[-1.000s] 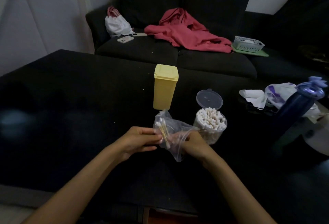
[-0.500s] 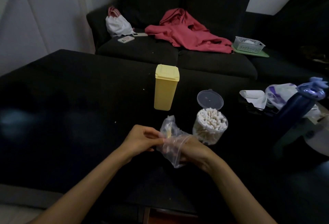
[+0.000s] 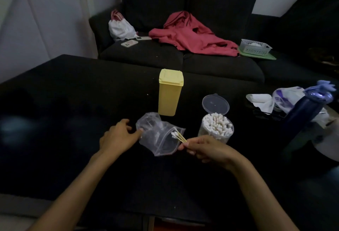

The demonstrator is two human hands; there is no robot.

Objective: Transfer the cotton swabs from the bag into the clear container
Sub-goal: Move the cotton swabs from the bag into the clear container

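Note:
A clear zip bag lies on the black table, looking nearly empty. My left hand touches the bag's left edge with its fingertips. My right hand pinches a small bunch of cotton swabs by one end, their white tips over the bag's mouth. Just right of the bag stands the clear round container, packed with upright swabs, its hinged lid tipped open behind it.
A closed yellow box stands behind the bag. At the table's right are crumpled white bags and a dark blue bottle. Behind is a dark sofa with a red garment, a white bag, phones and a basket.
My right hand has drawn a few swabs out of the bag and moved right. The bag has dropped onto the table, and my left hand has loosened to a touch at its edge.

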